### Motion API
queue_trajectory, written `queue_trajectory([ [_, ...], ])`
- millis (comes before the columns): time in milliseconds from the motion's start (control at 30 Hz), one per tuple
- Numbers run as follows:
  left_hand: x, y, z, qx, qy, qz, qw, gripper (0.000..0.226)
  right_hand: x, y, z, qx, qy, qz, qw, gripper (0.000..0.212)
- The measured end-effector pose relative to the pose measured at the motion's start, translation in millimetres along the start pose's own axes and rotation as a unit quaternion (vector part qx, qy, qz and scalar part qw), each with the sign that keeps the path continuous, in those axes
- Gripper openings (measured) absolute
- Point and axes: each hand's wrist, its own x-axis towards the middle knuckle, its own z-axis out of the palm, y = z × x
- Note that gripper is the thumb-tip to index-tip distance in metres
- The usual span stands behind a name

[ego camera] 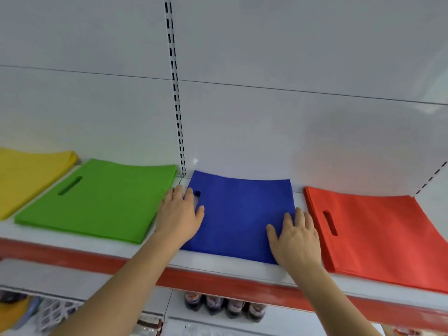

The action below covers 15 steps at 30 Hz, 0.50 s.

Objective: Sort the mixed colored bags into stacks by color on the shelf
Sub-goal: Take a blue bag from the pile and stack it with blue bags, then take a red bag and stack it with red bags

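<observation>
Four flat stacks of bags lie side by side on the white shelf (225,264): yellow (26,175) at the far left, then green (101,197), blue (240,212) in the middle and red (378,231) on the right. My left hand (179,214) lies flat with straight fingers on the blue stack's left edge, covering part of its handle slot. My right hand (295,238) presses flat on the blue stack's right front corner. Neither hand grips anything.
A slotted upright (175,93) runs up the white back panel behind the gap between green and blue. The shelf has a red front strip (218,284). Below it stand several dark bottles (225,306) and a white net item (55,311).
</observation>
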Motion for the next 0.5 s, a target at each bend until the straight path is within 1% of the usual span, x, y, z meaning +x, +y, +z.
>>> queue_trajectory([
  [133, -15.9, -12.4, -20.0, -0.013, 0.046, -0.026, 0.999, 0.063, -2.4, -21.8, -9.9, 0.005, 0.027, -0.069, 0.997, 0.079],
  [267, -37.3, -48.0, -31.8, -0.003, 0.059, -0.068, 0.996, 0.063, -14.8, -76.0, -14.8, 0.023, 0.042, -0.157, 0.986, 0.079],
  [367, -60.2, -91.5, -39.0, 0.006, 0.060, -0.114, 0.992, 0.068, -25.6, -127.2, -13.6, 0.021, 0.046, -0.225, 0.973, 0.078],
  [500, -92.7, -166.1, -54.0, 0.012, 0.068, -0.168, 0.983, 0.070, -42.5, -207.1, -12.7, 0.034, 0.060, -0.291, 0.954, 0.076],
])
